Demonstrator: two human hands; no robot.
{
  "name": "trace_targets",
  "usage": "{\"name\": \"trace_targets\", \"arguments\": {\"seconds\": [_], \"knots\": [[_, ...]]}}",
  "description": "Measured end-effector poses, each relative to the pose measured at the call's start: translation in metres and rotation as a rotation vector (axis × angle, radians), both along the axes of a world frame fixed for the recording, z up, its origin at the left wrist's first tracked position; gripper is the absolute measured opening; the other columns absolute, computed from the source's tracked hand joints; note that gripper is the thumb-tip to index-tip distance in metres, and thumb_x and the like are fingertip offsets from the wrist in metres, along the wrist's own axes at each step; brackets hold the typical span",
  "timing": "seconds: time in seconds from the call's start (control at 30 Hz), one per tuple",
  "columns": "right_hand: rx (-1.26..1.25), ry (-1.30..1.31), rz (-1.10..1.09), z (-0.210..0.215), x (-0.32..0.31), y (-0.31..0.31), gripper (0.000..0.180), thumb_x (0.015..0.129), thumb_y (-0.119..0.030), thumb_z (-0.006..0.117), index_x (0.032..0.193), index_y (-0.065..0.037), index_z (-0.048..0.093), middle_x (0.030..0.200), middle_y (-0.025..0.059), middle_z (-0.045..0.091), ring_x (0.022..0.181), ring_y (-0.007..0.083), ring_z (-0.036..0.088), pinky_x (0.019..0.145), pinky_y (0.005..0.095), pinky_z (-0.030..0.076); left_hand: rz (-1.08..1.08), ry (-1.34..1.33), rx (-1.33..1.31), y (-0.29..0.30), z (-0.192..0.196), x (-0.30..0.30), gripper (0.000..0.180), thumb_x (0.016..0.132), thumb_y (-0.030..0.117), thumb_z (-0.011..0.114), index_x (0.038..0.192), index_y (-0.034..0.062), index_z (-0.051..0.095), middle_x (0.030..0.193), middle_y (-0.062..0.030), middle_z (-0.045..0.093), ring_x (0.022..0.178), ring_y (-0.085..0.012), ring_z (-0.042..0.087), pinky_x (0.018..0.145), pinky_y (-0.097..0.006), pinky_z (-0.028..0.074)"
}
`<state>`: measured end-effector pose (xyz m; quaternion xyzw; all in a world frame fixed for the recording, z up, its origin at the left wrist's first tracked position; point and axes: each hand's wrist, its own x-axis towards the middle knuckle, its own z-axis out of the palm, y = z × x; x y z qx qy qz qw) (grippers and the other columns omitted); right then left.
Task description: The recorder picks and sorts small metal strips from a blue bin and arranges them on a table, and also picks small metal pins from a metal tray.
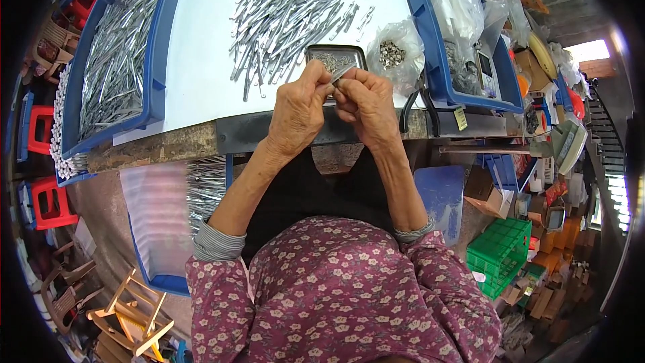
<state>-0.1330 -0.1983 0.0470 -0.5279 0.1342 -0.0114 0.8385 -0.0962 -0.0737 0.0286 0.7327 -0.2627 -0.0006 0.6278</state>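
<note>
Both my hands meet at the table's front edge, above a small dark tray (336, 46) of tiny metal parts. My left hand (295, 113) pinches a small thin metal piece (342, 72) between thumb and fingers. From the other side, my right hand (371, 106) grips the same piece, its fingers curled in. The fingertips hide most of it. Just beyond lies a loose heap of slim silver metal strips (285, 23). Right of the tray sits a clear plastic bag (408, 39) with small round metal parts. Dark-handled pliers (431, 109) rest at the table edge, beside my right hand.
A blue bin (160, 47) full of metal strips stands at the left. Another blue bin (438, 70) at the right holds plastic bags and a small device. Below the table are a blue tray (161, 282) on the left and a green crate (494, 255) on the right.
</note>
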Motion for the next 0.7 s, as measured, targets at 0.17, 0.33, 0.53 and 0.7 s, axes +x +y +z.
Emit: {"name": "trace_targets", "arguments": {"seconds": [0.17,0.33,0.53,0.7], "knots": [[-0.032,0.025,0.008,0.001,-0.003,-0.001,0.009,0.079,-0.002,0.051,0.07,0.002,0.053,0.06,0.0034,0.05,0.046,0.0056,0.04,0.039,0.0188,0.031,-0.006,-0.136,0.049,0.002,0.002,-0.004,0.005,0.083,-0.003,0.051,0.083,-0.0006,0.047,0.062,-0.0058,0.051,0.055,-0.0078,0.047,0.05,-0.024,0.039],[-0.221,0.017,0.055,-0.003,0.0,-0.002,0.009,0.079,-0.004,0.052,0.073,0.003,0.055,0.059,0.0022,0.05,0.049,0.0066,0.044,0.041,0.0198,0.034,-0.106,0.117,-0.047,0.004,-0.004,0.001,0.003,0.084,0.001,0.049,0.083,0.0012,0.046,0.062,-0.0048,0.051,0.053,-0.0092,0.047,0.048,-0.023,0.037],[-1.083,-0.254,-0.301,-0.011,0.004,-0.048,0.014,0.079,-0.006,0.052,0.086,0.004,0.058,0.065,0.0103,0.059,0.056,0.0155,0.055,0.053,0.0278,0.043,-0.235,0.584,-0.292,0.014,-0.002,-0.005,0.007,0.088,0.008,0.045,0.086,0.0015,0.048,0.063,-0.0014,0.051,0.048,-0.0015,0.034,0.043,-0.016,0.028],[-1.582,-0.259,-0.339,-0.025,0.025,-0.089,0.014,0.075,-0.006,0.053,0.087,-0.001,0.057,0.083,0.0186,0.058,0.074,0.036,0.057,0.068,0.0404,0.046,-0.186,0.629,-0.346,0.01,-0.001,-0.012,0.008,0.087,0.009,0.048,0.087,0.0009,0.05,0.064,-0.0009,0.051,0.051,-0.0016,0.036,0.044,-0.016,0.029]]}}
